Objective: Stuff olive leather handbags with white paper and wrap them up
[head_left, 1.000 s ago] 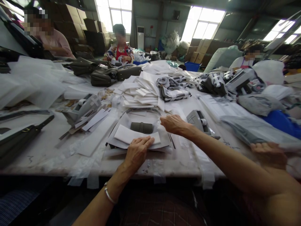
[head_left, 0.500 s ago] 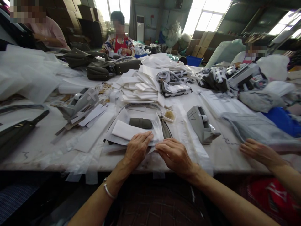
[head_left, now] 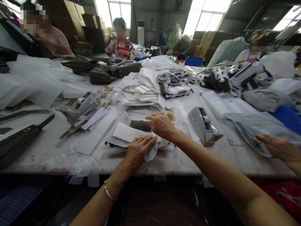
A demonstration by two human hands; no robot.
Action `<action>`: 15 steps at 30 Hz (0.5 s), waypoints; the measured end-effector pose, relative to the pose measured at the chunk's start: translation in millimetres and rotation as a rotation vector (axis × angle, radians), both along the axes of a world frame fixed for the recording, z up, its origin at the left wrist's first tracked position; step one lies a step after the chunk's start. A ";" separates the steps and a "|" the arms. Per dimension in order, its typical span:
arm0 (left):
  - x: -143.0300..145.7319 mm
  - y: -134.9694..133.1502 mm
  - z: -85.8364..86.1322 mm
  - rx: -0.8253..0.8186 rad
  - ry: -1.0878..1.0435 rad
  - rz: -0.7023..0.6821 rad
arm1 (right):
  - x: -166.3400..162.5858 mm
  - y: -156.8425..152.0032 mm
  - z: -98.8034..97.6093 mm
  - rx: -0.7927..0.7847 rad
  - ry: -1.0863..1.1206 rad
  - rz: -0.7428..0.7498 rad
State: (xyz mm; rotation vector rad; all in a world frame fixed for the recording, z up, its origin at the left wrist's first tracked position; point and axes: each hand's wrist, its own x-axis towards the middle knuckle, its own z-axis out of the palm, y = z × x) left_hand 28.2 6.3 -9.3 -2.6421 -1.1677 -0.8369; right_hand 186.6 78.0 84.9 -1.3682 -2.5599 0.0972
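A dark green handbag, partly covered by white sheets, lies in front of me with its handle toward the far side. Across its near part rests a folded white foam sheet. My left hand presses flat on the foam's right end, fingers extended, with translucent film bunched by the fingertips; its thumb is hidden. Over the bag's right side is my right hand, its fingers loosely spread with nothing visible in them. Behind that hand sits a small white dish with a yellowish pad, partly covered.
Grey tape dispensers stand right and left. Foam sheets and wrapped bags are piled ahead. Another person's hand touches a plastic-bagged item at right. Several co-workers are around the table.
My right hand has left the film edge beside my left hand and moved up and away, over the bag near the dish. The film now folds over by my left fingertips.
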 end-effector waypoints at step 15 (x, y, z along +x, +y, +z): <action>-1.7 -0.7 -2.3 -0.033 -0.013 -0.014 | 19.2 52.9 -39.1 -0.165 -0.251 -0.057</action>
